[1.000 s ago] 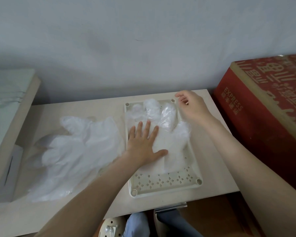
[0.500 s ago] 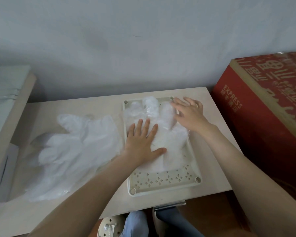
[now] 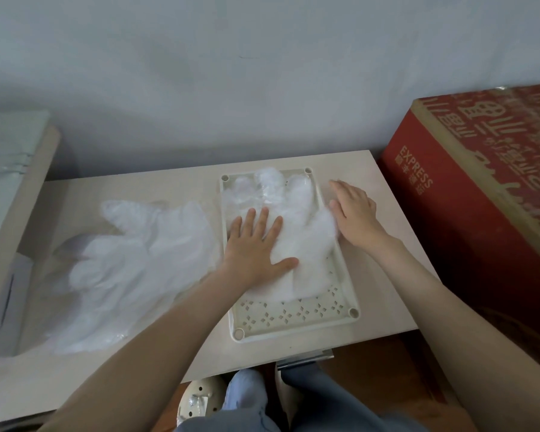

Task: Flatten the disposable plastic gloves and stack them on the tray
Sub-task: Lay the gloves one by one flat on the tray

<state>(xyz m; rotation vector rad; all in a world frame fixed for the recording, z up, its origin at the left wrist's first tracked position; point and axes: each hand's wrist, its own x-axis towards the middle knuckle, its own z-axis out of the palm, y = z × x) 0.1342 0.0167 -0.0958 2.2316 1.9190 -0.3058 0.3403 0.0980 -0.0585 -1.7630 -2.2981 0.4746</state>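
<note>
Seen from above, a person works at a pale wooden counter (image 3: 378, 275) set against a grey wall (image 3: 262, 73). A cream rectangular tray (image 3: 293, 322) with small cut-out patterns lies on the right half of the counter, its long side running away from the person. A clear, crinkled plastic glove (image 3: 309, 244) is spread on the tray with its fingers pointing toward the wall. It covers most of the tray and leaves the near perforated end bare.

The left hand (image 3: 256, 244) lies palm down on the glove, fingers straight and spread and thumb stretched to the right. It presses the plastic flat and grips nothing. The right hand (image 3: 354, 213) is flat too, with its fingers straight and close together. It rests at the tray's right rim, where the glove's side bulges over the edge, and it holds nothing. Whether it touches the plastic or only the counter cannot be told.

To the left of the tray, a loose heap of more clear gloves (image 3: 131, 260) sits on the counter, rumpled and overlapping. A large red cardboard box (image 3: 480, 198) with gold lettering stands just beyond the counter's right end. The person's blue trousers (image 3: 325, 400) show below the counter's near edge.
</note>
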